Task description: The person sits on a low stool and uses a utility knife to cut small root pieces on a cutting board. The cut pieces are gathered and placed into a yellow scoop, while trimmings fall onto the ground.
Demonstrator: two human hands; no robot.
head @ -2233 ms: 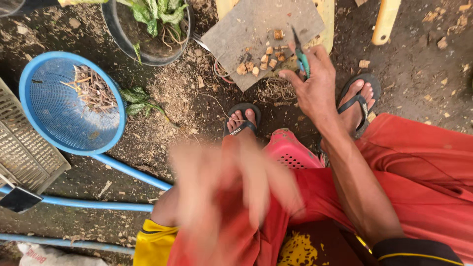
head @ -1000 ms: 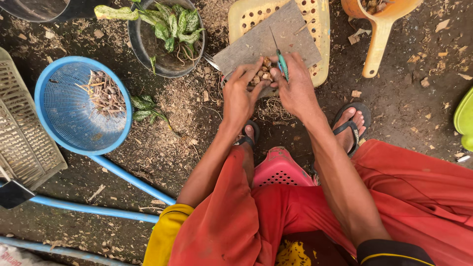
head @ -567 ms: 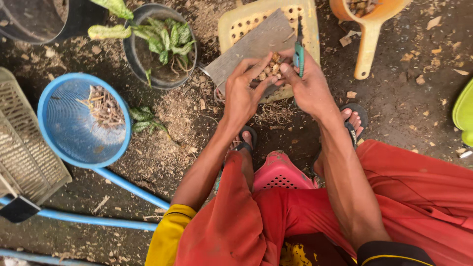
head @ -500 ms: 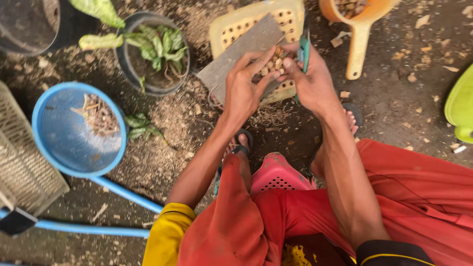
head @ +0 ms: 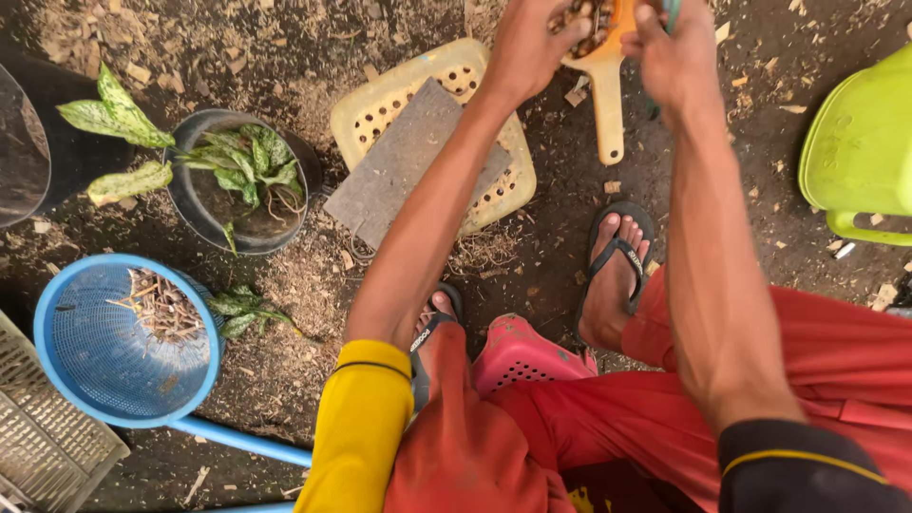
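Bare dirt ground (head: 779,313) strewn with wood chips carries everything here. At the left lies a blue round basket (head: 114,351) with dry roots inside; above it a black pot (head: 195,204) of green leaves. A yellow perforated tray (head: 494,190) sits in the middle, a grey board (head: 399,171) lying across it. At the top edge an orange scoop (head: 606,95) holds small brown pieces — the left hand (head: 527,47) is curled over its bowl, fingers closed on some pieces. The right hand (head: 674,52) grips a thin green-handled tool (head: 673,11), just beside the scoop.
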